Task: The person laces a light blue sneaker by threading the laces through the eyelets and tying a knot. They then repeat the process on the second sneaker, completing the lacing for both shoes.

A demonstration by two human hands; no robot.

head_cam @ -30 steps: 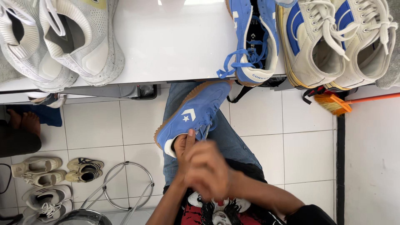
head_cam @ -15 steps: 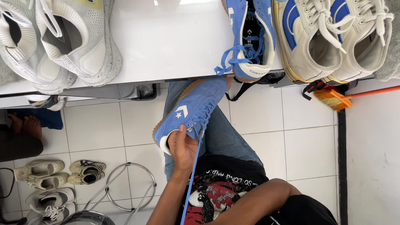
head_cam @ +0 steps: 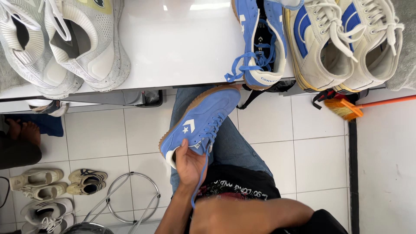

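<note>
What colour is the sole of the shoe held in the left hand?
Tan gum-brown, seen along the blue shoe's edge above the left hand, in the head view.

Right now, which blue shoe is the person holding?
The blue shoe on the lap, gripped at its heel by the left hand, its lace hanging down. The other blue shoe sits untouched on the white table.

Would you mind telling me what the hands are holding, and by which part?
The left hand grips the blue sneaker at its heel end, beside the blue lace hanging down. The right hand is out of view.
</note>
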